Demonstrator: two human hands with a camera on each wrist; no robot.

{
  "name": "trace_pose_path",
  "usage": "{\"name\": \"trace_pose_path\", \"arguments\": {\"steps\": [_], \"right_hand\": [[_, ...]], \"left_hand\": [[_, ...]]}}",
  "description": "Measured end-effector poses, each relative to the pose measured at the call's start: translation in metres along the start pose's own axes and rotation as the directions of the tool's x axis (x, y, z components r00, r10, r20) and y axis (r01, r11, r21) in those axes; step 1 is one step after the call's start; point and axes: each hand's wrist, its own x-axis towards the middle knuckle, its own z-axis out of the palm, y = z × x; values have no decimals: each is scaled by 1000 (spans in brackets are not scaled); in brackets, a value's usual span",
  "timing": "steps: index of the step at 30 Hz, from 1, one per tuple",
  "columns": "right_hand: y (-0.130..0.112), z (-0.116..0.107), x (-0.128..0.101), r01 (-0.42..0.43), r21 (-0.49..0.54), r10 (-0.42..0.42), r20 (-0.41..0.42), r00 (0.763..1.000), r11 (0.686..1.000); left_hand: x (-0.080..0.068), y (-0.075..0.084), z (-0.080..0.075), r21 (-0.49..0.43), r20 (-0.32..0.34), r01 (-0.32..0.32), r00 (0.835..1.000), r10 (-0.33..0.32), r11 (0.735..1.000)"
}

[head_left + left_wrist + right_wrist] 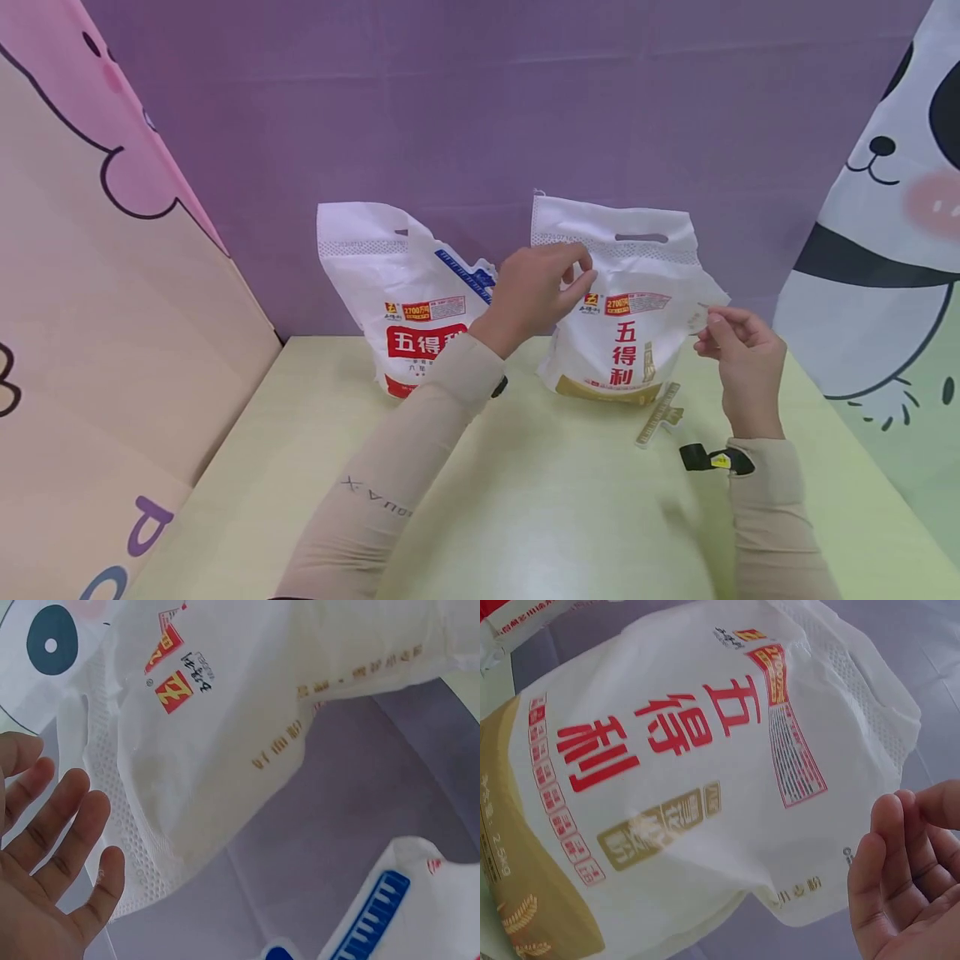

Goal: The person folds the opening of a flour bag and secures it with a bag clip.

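Observation:
A white flour bag (600, 333) with red lettering, a gold bottom band and a handle slot stands upright toward the right. My left hand (534, 287) hovers at its upper left side, fingers loosely bent and holding nothing; in the left wrist view the spread fingers (94, 814) show beside the bag's dotted top band. At the bag's right side my right hand (742, 358) pinches the flared edge between thumb and fingers. In the right wrist view the fingertips (889, 814) lie right at that edge. A tan clip (660, 415) lies on the table before the bag.
A second white flour bag (408, 292) with a red label stands on the left, partly behind my left forearm. A long blue clip (465, 275) sits slanted across its upper right. The pale table (555, 517) meets a purple cloth backdrop (450, 125); printed panels flank it.

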Motion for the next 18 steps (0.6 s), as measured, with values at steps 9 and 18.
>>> {"name": "trace_pose_path", "arguments": {"steps": [9,18], "right_hand": [[3,-9,12,-14,21,15,-11,1000,1000],[8,-15,19,-41,70,43,-20,999,997]], "left_hand": [[16,5,3,-153,28,87,996,-84,984],[33,21,4,-238,75,100,994,-84,966]]}}
